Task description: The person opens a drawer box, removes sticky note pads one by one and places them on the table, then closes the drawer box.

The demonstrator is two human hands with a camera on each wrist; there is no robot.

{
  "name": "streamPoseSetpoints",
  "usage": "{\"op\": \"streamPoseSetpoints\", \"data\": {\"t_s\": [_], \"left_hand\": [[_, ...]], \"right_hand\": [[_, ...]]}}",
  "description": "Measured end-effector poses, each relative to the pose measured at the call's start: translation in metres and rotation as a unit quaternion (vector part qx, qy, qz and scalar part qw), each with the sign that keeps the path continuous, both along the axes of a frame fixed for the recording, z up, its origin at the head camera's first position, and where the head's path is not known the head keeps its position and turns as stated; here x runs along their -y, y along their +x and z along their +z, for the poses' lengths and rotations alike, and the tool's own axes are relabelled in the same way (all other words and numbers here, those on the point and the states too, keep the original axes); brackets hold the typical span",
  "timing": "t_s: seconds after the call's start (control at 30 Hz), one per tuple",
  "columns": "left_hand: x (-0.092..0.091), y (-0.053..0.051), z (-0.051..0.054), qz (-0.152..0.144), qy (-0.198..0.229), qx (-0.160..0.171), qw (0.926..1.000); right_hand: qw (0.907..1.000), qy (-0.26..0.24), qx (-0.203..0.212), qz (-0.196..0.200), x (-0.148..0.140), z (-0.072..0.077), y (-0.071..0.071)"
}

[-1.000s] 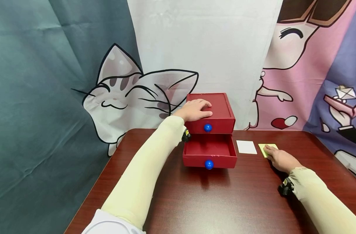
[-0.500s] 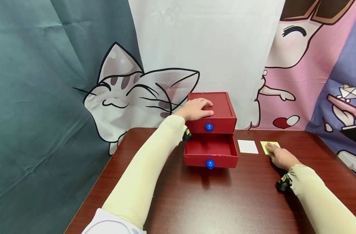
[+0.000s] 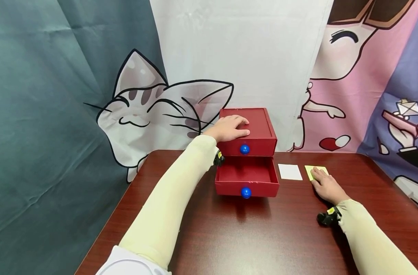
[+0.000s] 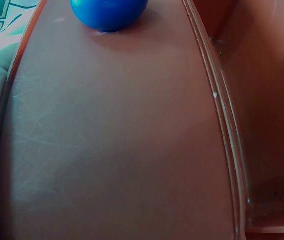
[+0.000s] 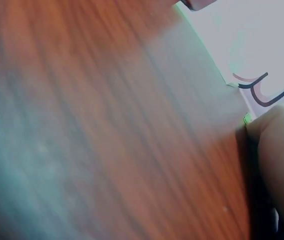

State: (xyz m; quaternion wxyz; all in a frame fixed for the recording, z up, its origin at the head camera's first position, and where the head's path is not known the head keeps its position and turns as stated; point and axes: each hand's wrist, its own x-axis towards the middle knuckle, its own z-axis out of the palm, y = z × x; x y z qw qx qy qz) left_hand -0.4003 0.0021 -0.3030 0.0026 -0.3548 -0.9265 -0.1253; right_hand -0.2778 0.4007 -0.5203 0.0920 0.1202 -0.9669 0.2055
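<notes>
A red two-drawer box (image 3: 246, 148) stands at the back of the table, its lower drawer (image 3: 226, 188) pulled out and its upper drawer closed. Each drawer front has a blue round knob (image 3: 246, 192). My left hand (image 3: 227, 128) rests on top of the box, fingers spread over the lid. In the left wrist view, a red drawer front (image 4: 116, 125) and a blue knob (image 4: 109, 12) fill much of the frame. My right hand (image 3: 329, 187) touches a yellow sticky note (image 3: 309, 170) on the table; the fingers cover part of it. The right wrist view shows the thumb (image 5: 282, 150) beside a small green corner.
A white square note (image 3: 289, 172) lies between the box and the yellow note. The brown wooden table (image 3: 257, 236) extends in front. A printed cloth backdrop (image 3: 246, 49) hangs close behind the table and along its left side.
My right hand has turned slightly, its fingers reaching further over the yellow note and its wrist shifting left. The left hand and the box keep their places.
</notes>
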Motion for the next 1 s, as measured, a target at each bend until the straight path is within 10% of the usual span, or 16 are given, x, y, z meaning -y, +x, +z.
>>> {"op": "streamPoseSetpoints", "data": {"t_s": [0.47, 0.8, 1.0], "left_hand": [[0.0, -0.002, -0.001, -0.002, -0.004, -0.006, 1.0], [0.001, -0.001, -0.001, -0.006, -0.001, -0.001, 1.0], [0.001, -0.002, -0.001, -0.007, 0.004, -0.005, 1.0]], "right_hand": [[0.9995, 0.006, -0.014, -0.027, 0.006, -0.004, 0.004], [0.991, -0.101, -0.08, -0.037, 0.004, -0.009, 0.012], [0.9658, -0.216, -0.12, -0.079, 0.019, -0.003, 0.019]]}}
